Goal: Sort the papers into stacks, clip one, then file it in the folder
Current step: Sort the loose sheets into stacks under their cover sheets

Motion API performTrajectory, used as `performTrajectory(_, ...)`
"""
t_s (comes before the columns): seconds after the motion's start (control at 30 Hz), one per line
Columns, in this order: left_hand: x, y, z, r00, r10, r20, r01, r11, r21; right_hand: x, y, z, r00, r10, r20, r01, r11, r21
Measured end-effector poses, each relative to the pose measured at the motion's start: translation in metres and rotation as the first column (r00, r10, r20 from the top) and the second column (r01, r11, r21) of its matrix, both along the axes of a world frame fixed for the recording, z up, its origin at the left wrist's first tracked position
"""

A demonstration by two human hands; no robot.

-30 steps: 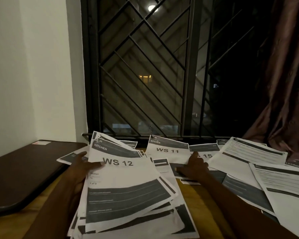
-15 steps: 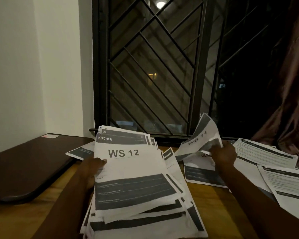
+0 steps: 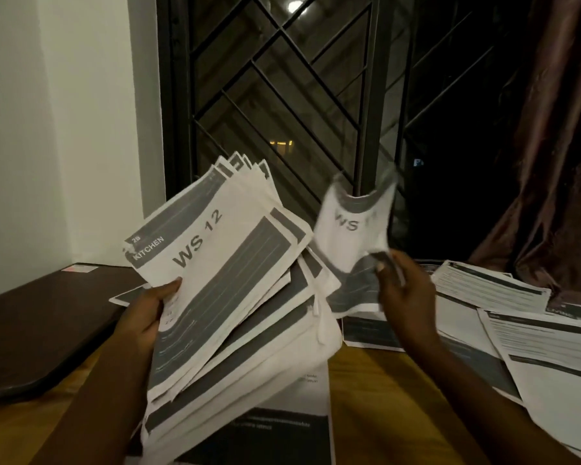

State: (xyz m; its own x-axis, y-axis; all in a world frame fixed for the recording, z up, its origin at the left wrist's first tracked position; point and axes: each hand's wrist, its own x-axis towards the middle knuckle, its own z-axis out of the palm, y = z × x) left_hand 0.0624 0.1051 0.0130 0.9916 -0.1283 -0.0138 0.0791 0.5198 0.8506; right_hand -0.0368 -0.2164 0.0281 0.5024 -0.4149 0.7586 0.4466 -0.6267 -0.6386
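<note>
My left hand (image 3: 148, 313) grips a thick fanned stack of printed sheets (image 3: 235, 297), lifted off the table and tilted to the right; its top sheet reads "KITCHEN WS 12". My right hand (image 3: 399, 290) pinches a single curled sheet (image 3: 353, 243) marked "WS", held up in the air just right of the stack and blurred by motion. More printed sheets (image 3: 517, 330) lie spread over the wooden table at the right. One sheet (image 3: 282, 431) lies flat under the lifted stack. A dark brown folder (image 3: 47, 323) lies shut on the table at the left.
The wooden table (image 3: 383, 380) shows bare between my forearms. A barred window (image 3: 282, 112) stands right behind the table. A brown curtain (image 3: 557, 146) hangs at the far right, a white wall at the left. A sheet corner (image 3: 128, 297) pokes out beside the folder.
My left hand has raised the WS 12 stack off the table and tilted it right. My right hand has picked one WS sheet off the table and brought it up toward the stack.
</note>
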Motion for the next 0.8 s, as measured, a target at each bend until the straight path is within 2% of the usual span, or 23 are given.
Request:
performTrajectory(0.03, 0.001, 0.003, -0.003, 0.998, -0.057, 0.032, 0.059, 0.995, -0.074, 0.001, 0.006, -0.008, 0.999, 0.044, -0.022, -0.045, 0.998, -0.042)
performTrajectory(0.07, 0.003, 0.007, -0.005, 0.998, -0.040, 0.050, 0.043, 0.997, -0.061, -0.001, 0.013, -0.012, 0.995, 0.090, -0.047, -0.092, 0.994, -0.061)
performTrajectory(0.13, 0.006, 0.013, -0.008, 0.994, -0.066, 0.084, 0.064, 0.998, 0.020, -0.007, 0.031, -0.017, 0.966, 0.209, -0.153, -0.209, 0.978, 0.021)
performTrajectory(0.2, 0.006, 0.009, -0.009, 0.997, -0.066, 0.042, 0.065, 0.997, 0.031, -0.012, 0.049, -0.025, 0.852, 0.417, -0.318, -0.380, 0.908, 0.174)
performTrajectory(0.23, 0.004, 0.007, -0.009, 0.996, -0.081, 0.039, 0.082, 0.996, -0.021, -0.016, 0.058, -0.026, 0.779, 0.500, -0.377, -0.432, 0.865, 0.254)
performTrajectory(0.3, 0.004, 0.004, -0.013, 0.998, -0.055, -0.007, 0.054, 0.992, -0.113, -0.022, 0.069, -0.026, 0.681, 0.619, -0.390, -0.502, 0.784, 0.367)
performTrajectory(0.33, 0.006, 0.006, -0.018, 1.000, -0.014, -0.021, 0.012, 0.994, -0.106, -0.026, 0.070, -0.026, 0.664, 0.645, -0.377, -0.513, 0.761, 0.397)
performTrajectory(0.47, 0.000, 0.007, -0.025, 0.999, -0.040, -0.009, 0.040, 0.999, -0.022, -0.041, 0.067, -0.021, 0.619, 0.703, -0.351, -0.528, 0.703, 0.476)
performTrajectory(0.53, 0.002, 0.007, -0.023, 1.000, 0.022, 0.009, -0.022, 0.997, 0.068, -0.039, 0.064, -0.022, 0.568, 0.755, -0.328, -0.572, 0.649, 0.501)
performTrajectory(0.6, 0.009, 0.010, -0.020, 0.990, 0.140, 0.035, -0.144, 0.976, 0.165, -0.032, 0.063, -0.025, 0.494, 0.812, -0.311, -0.564, 0.571, 0.597)
performTrajectory(0.67, 0.017, 0.013, -0.021, 0.968, 0.239, 0.070, -0.249, 0.942, 0.224, -0.022, 0.061, -0.032, 0.428, 0.867, -0.256, -0.500, 0.463, 0.732)
performTrajectory(0.73, 0.019, 0.011, -0.023, 0.959, 0.275, 0.064, -0.282, 0.931, 0.233, -0.013, 0.055, -0.036, 0.338, 0.916, -0.214, -0.419, 0.351, 0.837)
performTrajectory(0.8, 0.021, 0.009, -0.027, 0.964, 0.260, 0.051, -0.264, 0.933, 0.243, -0.006, 0.049, -0.033, 0.276, 0.933, -0.232, -0.338, 0.320, 0.885)
